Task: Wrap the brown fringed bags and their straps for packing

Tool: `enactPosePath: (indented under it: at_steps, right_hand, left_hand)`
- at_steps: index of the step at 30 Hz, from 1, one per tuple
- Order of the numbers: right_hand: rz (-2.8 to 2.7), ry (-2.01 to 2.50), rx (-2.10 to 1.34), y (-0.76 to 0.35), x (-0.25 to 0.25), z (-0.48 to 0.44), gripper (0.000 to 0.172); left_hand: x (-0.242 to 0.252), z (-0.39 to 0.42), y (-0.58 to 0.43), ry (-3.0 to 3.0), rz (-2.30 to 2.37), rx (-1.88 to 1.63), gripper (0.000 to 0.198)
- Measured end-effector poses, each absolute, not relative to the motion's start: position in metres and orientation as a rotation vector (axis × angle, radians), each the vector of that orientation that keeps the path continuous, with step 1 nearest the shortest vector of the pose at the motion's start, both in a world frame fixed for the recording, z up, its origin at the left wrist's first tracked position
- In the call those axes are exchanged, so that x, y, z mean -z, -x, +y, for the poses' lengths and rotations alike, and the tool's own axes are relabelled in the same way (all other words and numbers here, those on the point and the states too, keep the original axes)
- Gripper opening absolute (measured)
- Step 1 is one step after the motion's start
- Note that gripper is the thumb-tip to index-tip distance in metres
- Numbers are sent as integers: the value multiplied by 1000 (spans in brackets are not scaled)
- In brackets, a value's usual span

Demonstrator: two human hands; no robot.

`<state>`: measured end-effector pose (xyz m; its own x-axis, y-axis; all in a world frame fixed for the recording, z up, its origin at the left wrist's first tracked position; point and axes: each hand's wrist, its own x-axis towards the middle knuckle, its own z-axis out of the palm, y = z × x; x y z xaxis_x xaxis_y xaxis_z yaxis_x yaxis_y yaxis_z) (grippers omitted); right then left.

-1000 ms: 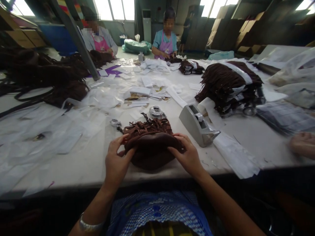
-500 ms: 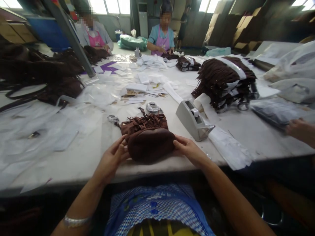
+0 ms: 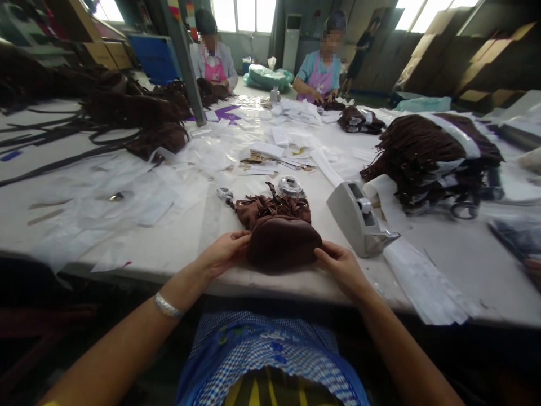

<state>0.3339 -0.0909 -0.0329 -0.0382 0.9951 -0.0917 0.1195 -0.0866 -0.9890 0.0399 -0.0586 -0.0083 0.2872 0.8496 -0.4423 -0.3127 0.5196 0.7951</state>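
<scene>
One brown fringed bag (image 3: 281, 239) lay near the front edge of the white table (image 3: 465, 248), fringe turned away from the wearer, held at its left edge by the left hand (image 3: 224, 254) and at its right edge by the right hand (image 3: 340, 265), fingers of both closed on the material. A grey tape dispenser (image 3: 359, 217) stood just beside it on the right; a stack of similar fringed bags (image 3: 431, 152) sat well apart, farther right.

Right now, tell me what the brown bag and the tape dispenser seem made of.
The brown bag looks like suede or faux suede: matte, soft, cut fringe strips on top. The tape dispenser is probably moulded plastic: smooth grey, faint sheen.
</scene>
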Motion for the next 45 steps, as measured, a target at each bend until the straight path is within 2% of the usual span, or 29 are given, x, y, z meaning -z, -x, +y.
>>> enactPosePath:
  at_steps: [4,9,13,17,19,21,24,28,31,33,36,38,40,43,45]
  right_hand:
    - [-1267,1483,-986,-340,39,-92,40]
    - [-1361,1616,-656,-335,36,-98,41]
    - [-1420,1570,-686,-329,32,-99,40]
    - [-1456,1514,-745,-328,32,-97,36]
    - [-1496,1510,-732,-327,31,-96,34]
    - [-1550,1501,-702,-326,28,-96,32]
    - [-1621,1489,-664,-326,23,-97,29]
    - [-1698,1529,-706,-333,20,-98,27]
    - [-1753,1591,-648,-340,18,-99,29]
    - [-1782,1608,-463,-340,13,-99,31]
    - [-1828,1488,-204,-332,-1,-94,39]
    - [-1903,1350,-180,-323,-11,-87,43]
    - [-1977,1252,-224,-314,-18,-79,38]
    - [-2010,1194,-268,-305,-21,-67,17]
    - [-2021,1162,-262,-303,-20,-62,8]
  left_hand:
    - [12,-64,-28,-687,1082,-1040,34]
    - [28,-79,-13,-892,1315,-1220,38]
    - [29,-87,-15,-1193,1456,-1200,37]
    - [6,-88,-25,-1742,1617,-1234,35]
    - [-10,-81,-34,-2081,1582,-1171,40]
    - [-25,-67,-43,-2297,1537,-966,45]
    - [-42,-35,-54,-2352,1429,-624,42]
    - [-53,2,-61,-2234,1120,-377,34]
    - [-54,8,-63,-2259,1039,-367,32]
    - [-51,4,-64,-2355,1018,-463,25]
    - [-45,-7,-67,-2456,975,-620,12]
    - [-42,-14,-69,-2480,944,-694,8]
    - [-41,-18,-70,-2479,949,-731,12]
    - [-42,-19,-71,-2495,1009,-710,30]
    - [-42,-18,-74,-2545,1027,-683,35]
